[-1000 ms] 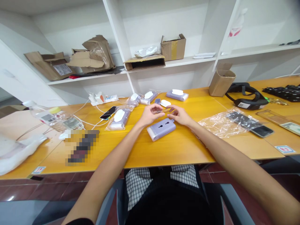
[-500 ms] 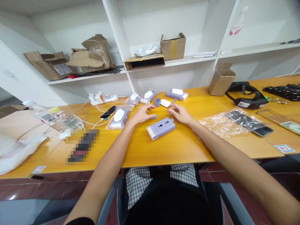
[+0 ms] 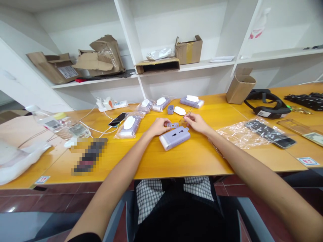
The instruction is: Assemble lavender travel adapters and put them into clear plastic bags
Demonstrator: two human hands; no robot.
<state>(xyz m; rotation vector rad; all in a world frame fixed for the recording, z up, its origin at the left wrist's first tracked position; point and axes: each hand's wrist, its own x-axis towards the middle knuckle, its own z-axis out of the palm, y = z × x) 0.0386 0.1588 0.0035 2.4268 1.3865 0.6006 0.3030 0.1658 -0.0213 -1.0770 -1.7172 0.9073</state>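
My left hand (image 3: 162, 126) pinches a small flat purple plastic piece with openings (image 3: 173, 125), just behind a purple rectangular case (image 3: 174, 138). That case lies on the table with two dark cut-outs facing up and a whitish end toward the left. With fingers closed, my right hand (image 3: 195, 121) grips the near end of a thin coil spring (image 3: 182, 120), which stretches out past the fingertips. Beyond the hands sit a small purple cup-like part (image 3: 170, 109) and a white oval cap (image 3: 179, 111).
More purple cases with white oval tops, such as this bagged case (image 3: 129, 125), stand behind and to the left. A phone (image 3: 117, 119) lies by cables and a power strip (image 3: 114, 105). Clear plastic wrap (image 3: 237, 136), another phone (image 3: 271, 133) and a black headset (image 3: 267, 104) are rightward.
My left hand has closed on the flat purple piece, which now shows between its fingers. My right hand still has the spring and has shifted slightly.
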